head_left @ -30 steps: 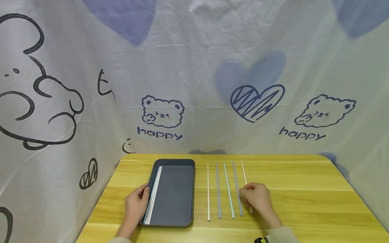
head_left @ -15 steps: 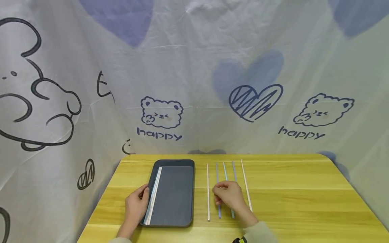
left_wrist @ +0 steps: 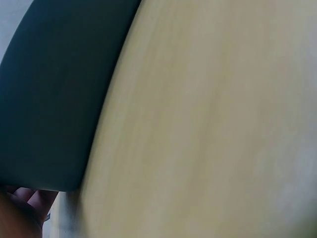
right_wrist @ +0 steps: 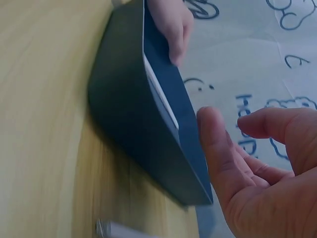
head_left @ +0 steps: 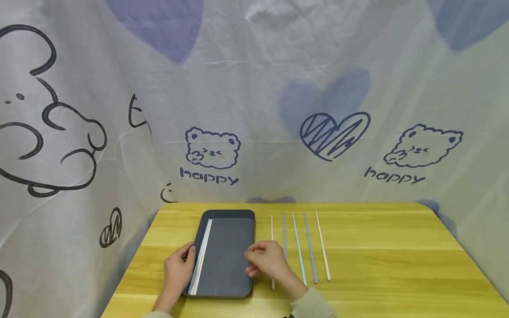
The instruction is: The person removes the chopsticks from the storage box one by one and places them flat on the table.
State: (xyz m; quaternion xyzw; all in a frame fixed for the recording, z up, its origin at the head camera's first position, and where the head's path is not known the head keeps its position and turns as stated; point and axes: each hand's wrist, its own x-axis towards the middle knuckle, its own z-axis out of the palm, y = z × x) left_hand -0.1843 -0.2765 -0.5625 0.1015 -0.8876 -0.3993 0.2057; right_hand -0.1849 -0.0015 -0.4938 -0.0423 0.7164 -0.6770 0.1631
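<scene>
Dark grey, the tray lies on the wooden table with your left hand gripping its left rim, and a bundle of thin white and blue sticks runs along the inner wall on the same side. Your right hand is at the tray's right rim with nothing in it, thumb and forefinger a narrow gap apart, though I cannot tell whether it touches. To the right of the tray, five loose sticks lie spaced in a row, the leftmost partly hidden behind that hand.
</scene>
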